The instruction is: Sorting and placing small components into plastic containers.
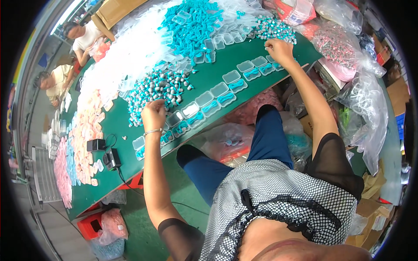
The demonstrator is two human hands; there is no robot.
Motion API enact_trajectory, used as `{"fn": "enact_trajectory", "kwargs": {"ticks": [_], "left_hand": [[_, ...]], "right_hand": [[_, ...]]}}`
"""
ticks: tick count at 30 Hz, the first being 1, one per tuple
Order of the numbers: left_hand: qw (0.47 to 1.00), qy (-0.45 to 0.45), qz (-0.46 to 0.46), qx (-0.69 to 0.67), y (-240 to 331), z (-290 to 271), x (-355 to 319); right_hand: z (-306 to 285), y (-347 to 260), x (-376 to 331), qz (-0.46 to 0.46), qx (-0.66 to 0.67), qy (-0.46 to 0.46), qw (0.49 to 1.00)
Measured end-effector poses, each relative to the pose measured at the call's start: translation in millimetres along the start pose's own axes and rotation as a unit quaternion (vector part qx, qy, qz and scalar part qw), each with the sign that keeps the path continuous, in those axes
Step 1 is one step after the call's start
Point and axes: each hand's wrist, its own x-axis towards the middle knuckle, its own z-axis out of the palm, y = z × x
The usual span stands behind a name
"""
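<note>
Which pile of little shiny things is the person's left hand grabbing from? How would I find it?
Look at the long green table and follow the row of small clear boxes along its near edge. Just behind the row's middle lies a heap of silver-and-teal pieces, with the left hand at its near edge. Unlike the smaller similar heap by the right hand, it borders the white bags.
</note>
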Motion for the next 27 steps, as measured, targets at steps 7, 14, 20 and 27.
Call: {"fn": "enact_trajectory", "kwargs": {"ticks": [7, 14, 20, 27], "left_hand": [[0.929, -0.014, -0.189, -0.317, 2, -23, -8], [0.883, 0.010, -0.188, -0.430, 21, -16, -20], [0.890, 0.006, -0.186, -0.415, 28, -21, -37], [0.880, -0.010, -0.192, -0.434, 45, -17, -52]], "right_hand": [[26, -4, 28, 0.007, -0.240, -0.156, 0.958], [34, 16, 36, -0.037, -0.301, -0.081, 0.950], [25, -25, 19, -0.065, 0.190, -0.089, 0.975], [-3, -152, -67, -0.056, 0.510, -0.271, 0.814]]}}
